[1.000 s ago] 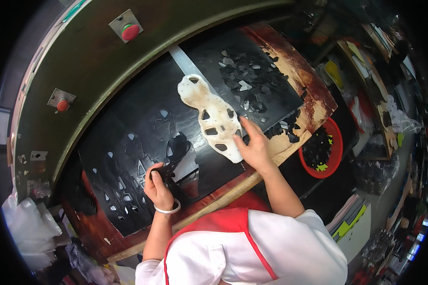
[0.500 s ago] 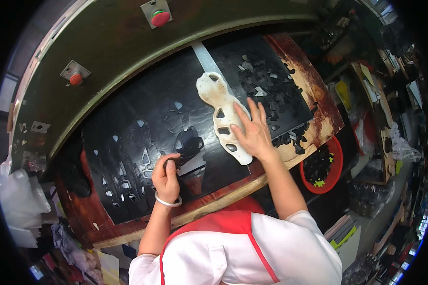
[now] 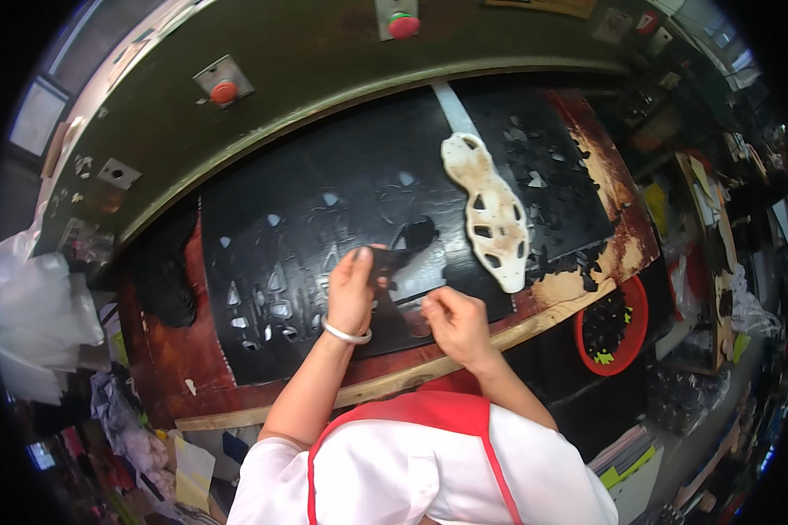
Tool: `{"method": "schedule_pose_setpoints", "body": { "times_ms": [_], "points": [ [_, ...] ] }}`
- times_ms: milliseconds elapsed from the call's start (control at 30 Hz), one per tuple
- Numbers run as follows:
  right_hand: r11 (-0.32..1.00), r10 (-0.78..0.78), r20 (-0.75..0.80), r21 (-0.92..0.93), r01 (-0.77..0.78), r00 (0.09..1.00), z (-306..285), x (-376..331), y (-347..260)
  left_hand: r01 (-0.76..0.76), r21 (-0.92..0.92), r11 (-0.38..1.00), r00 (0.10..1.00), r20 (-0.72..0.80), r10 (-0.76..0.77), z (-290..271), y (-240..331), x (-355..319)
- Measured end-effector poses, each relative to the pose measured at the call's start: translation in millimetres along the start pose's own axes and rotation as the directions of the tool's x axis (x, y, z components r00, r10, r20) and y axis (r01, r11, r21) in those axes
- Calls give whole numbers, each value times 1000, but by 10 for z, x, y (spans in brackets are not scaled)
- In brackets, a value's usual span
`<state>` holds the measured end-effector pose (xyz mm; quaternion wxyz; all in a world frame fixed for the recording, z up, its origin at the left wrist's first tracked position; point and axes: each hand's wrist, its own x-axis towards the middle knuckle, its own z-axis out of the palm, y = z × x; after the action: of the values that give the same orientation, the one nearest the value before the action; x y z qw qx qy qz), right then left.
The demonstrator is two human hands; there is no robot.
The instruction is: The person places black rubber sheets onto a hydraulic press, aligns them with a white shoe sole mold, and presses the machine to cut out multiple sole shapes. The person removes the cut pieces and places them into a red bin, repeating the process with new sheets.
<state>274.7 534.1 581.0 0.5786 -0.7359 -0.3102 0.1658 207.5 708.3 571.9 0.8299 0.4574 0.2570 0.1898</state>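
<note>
My left hand [image 3: 351, 293], with a pale bangle at its wrist, pinches a thin black sheet piece [image 3: 385, 262] above the work surface. My right hand [image 3: 460, 327] is close by on its right, fingers curled together; whatever they grip, if anything, is too small to make out. Under the hands lies a large black sheet [image 3: 289, 179] with rows of cut-out holes, and a pale patch shows through a gap between the hands. To the right of the hands, a long white wavy-edged template [image 3: 502, 229] with several openings rests on the black sheet.
Loose black scraps [image 3: 562, 188] cover the sheet's right side. A red basin [image 3: 639, 337] with black and yellow-green bits stands right of the wooden edge [image 3: 552, 312]. Beyond the sheet, a green machine beam [image 3: 315, 52] carries red buttons [image 3: 225, 93]. Clear plastic bags [image 3: 39, 302] hang at left.
My right hand has left the white template and come over beside the left, its fingers now curled. The left hand has raised the black piece. The whole view has shifted.
</note>
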Motion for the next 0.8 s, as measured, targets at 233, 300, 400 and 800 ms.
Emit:
{"method": "schedule_pose_setpoints", "body": {
  "times_ms": [233,300,400,800],
  "points": [
    [998,-27,-219,-64,14,975,566,163,239,74,366,928,982,138,-132,92,20,111],
    [989,138,-281,-18,-150,950,550,63,386,-100,390,915,995,12,103,136,311,314],
    [996,48,-291,90,-22,956,533,-54,549,-443,361,821,863,-78,500,51,1215,843],
    [970,179,355,91,-224,918,299,-22,374,-736,402,545,603,22,797,-509,2990,958]
  ]
}}
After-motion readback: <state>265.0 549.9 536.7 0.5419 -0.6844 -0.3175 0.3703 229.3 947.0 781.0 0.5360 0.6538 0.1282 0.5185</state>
